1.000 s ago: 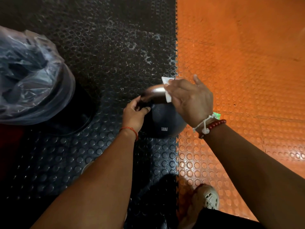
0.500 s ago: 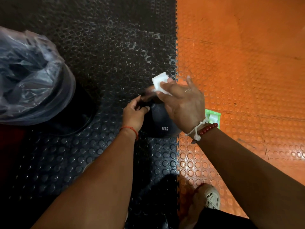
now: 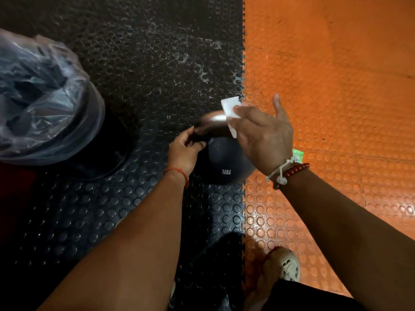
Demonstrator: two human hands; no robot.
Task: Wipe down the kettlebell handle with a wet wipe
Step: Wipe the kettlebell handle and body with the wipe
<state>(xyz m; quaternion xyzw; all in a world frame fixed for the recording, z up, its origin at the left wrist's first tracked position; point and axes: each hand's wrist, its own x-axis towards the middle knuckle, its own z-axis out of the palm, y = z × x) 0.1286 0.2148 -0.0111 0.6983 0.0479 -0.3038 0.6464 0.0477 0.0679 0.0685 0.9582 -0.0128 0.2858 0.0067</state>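
Note:
A black kettlebell [image 3: 221, 163] marked 12KG stands on the floor where the black and orange mats meet. Its shiny metal handle [image 3: 211, 122] arches over the top. My left hand [image 3: 183, 151] grips the left end of the handle. My right hand [image 3: 261, 138] presses a white wet wipe [image 3: 230, 110] onto the right part of the handle, with the wipe folded under the fingers and one corner sticking up past them. The right end of the handle is hidden by my right hand.
A bin lined with a clear plastic bag [image 3: 42, 104] stands at the left on the black studded mat [image 3: 146, 63]. The orange studded mat [image 3: 336, 86] fills the right. A green packet [image 3: 298, 154] peeks out behind my right wrist. My shoe [image 3: 289, 265] is at the bottom.
My right hand has rubbed the wipe along the handle, shifting left and then back to the right. The left hand has kept its grip on the handle.

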